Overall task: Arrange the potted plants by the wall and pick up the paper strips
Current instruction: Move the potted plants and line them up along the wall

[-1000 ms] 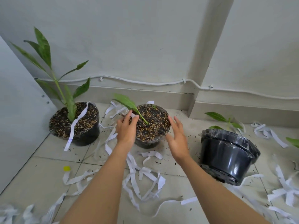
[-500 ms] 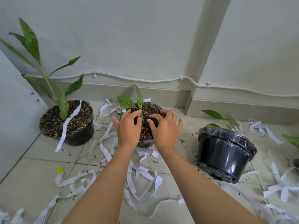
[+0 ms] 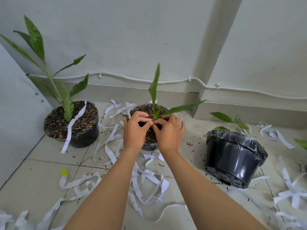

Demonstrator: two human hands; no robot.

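Observation:
A small black pot [image 3: 149, 146] of husk-covered soil stands on the tiled floor near the wall. Its seedling [image 3: 153, 90] points up, one long leaf reaching right. My left hand [image 3: 135, 131] and my right hand [image 3: 167, 131] lie over the soil, fingertips pinching the base of the stem together. To the left stands a larger potted plant [image 3: 71, 127] with a white strip draped over its soil. At the right a black pot [image 3: 232, 160] wrapped in film leans tilted. White paper strips [image 3: 146, 181] lie scattered on the floor around the pots.
A grey panel [image 3: 16, 113] closes off the left side. A white cable [image 3: 132, 78] runs along the wall above the skirting. A wall corner [image 3: 199, 100] juts out behind the middle pot. A yellow cap [image 3: 64, 172] and spilled husks lie on the tiles.
Both hands moved from the pot's sides onto the soil and closed on the stem base. The seedling, lying low to the left a second ago, now stands upright.

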